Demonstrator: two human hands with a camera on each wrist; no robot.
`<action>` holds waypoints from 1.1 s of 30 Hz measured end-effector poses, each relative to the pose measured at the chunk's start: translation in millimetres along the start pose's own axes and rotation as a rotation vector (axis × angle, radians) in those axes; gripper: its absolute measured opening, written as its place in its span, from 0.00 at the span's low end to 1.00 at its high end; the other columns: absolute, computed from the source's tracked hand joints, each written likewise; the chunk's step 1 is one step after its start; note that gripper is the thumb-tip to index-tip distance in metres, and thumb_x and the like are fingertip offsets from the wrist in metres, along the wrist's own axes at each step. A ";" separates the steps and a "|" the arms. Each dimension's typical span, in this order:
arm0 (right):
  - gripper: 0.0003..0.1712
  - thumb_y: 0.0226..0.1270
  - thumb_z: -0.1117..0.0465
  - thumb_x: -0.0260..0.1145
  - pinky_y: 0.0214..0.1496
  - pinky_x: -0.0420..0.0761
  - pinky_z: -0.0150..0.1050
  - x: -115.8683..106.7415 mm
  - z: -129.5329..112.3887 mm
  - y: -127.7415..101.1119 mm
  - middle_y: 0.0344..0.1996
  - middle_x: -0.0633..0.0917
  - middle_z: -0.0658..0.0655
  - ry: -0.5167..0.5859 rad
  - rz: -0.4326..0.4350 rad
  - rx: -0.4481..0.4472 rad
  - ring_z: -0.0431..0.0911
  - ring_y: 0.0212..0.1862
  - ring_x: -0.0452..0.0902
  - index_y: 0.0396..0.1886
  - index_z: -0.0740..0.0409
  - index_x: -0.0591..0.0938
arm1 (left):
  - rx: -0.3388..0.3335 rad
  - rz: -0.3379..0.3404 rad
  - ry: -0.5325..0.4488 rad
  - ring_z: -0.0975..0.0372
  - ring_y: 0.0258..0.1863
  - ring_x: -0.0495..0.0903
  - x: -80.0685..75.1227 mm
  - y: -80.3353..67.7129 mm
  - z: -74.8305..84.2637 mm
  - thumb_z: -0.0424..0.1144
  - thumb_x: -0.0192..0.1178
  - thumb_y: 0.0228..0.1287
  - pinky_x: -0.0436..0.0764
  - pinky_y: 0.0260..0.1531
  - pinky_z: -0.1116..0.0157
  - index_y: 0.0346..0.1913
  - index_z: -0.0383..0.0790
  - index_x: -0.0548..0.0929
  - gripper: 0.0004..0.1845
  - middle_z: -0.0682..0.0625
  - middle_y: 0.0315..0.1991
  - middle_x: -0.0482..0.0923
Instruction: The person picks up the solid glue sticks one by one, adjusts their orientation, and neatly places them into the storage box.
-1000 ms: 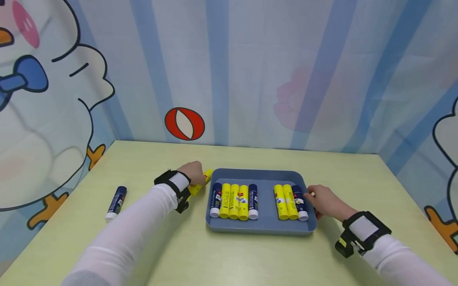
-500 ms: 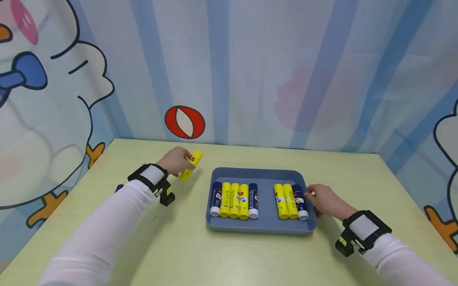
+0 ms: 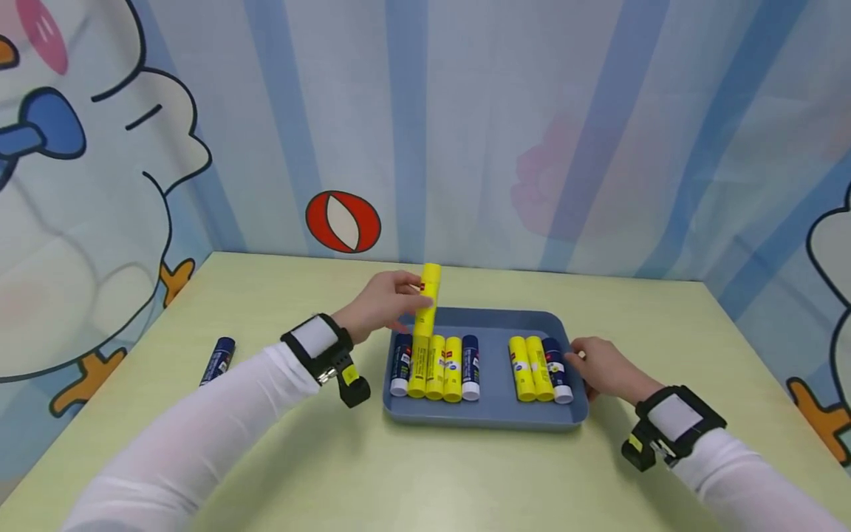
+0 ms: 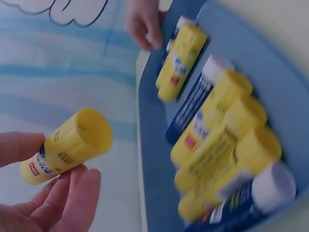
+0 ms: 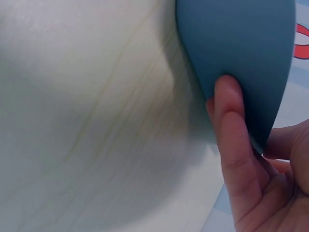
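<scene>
1. The left hand [image 3: 380,301] pinches a yellow glue stick [image 3: 427,301] almost upright, just above the left row of sticks in the blue tray [image 3: 495,421], probably lining it up with that row.
2. The right hand [image 3: 601,368] clasps the tray's right rim, thumb [image 5: 231,121] pressed flat on its outer wall, likely steadying it on the counter [image 3: 425,480].
3. A dark blue glue stick [image 3: 217,360] lies well left of the tray.

Dark blue glue stick [image 3: 216,361], white-capped, lying alone on the pale green table [image 3: 425,473], well left of everything else. Backdrop curtain [image 3: 532,125]: blue stripes, cartoon duck [image 3: 80,207] at left, red-and-white ball [image 3: 343,222] printed low.
</scene>
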State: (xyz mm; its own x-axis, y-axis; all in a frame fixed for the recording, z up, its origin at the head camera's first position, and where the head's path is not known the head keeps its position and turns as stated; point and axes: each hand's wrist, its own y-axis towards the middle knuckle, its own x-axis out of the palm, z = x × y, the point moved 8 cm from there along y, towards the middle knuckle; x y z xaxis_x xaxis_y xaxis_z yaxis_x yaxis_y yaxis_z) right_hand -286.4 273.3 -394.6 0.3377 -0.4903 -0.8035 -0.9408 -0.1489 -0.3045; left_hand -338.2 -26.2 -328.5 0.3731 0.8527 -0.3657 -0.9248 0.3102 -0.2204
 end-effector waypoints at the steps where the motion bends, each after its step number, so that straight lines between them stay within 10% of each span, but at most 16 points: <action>1: 0.16 0.76 0.66 0.51 0.23 0.81 0.39 0.0 0.1 0.2 0.28 0.81 0.61 0.001 0.000 0.001 0.46 0.17 0.79 0.51 0.80 0.70 | -0.002 -0.017 -0.016 0.52 0.46 0.80 8.1 -1.1 1.4 0.39 0.62 0.67 0.84 0.38 0.59 0.67 0.36 0.68 0.28 0.41 0.52 0.78; 16: 0.19 0.76 0.66 0.51 0.24 0.81 0.38 4.3 -2.1 3.3 0.28 0.81 0.61 0.002 -0.007 0.014 0.46 0.18 0.79 0.54 0.81 0.69 | 0.042 -0.205 -0.041 0.43 0.41 0.82 86.5 10.9 4.2 0.35 0.64 0.65 0.85 0.31 0.55 0.67 0.44 0.62 0.32 0.42 0.36 0.81; 33: 0.18 0.76 0.65 0.51 0.23 0.81 0.38 3.1 -4.1 1.3 0.30 0.81 0.62 -0.005 0.004 -0.002 0.45 0.17 0.78 0.52 0.80 0.70 | -0.103 -0.177 0.473 0.60 0.14 0.75 139.2 43.5 -1.6 0.38 0.66 0.63 0.79 0.17 0.68 0.63 0.34 0.65 0.30 0.44 0.31 0.75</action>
State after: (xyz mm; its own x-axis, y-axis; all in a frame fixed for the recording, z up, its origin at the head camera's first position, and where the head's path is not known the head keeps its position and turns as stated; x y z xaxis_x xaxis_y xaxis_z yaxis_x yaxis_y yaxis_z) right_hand -286.7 268.1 -395.3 0.3337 -0.4868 -0.8073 -0.9423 -0.1486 -0.2999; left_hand -326.3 105.4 -390.4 0.5379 0.5004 -0.6784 -0.8414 0.3690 -0.3950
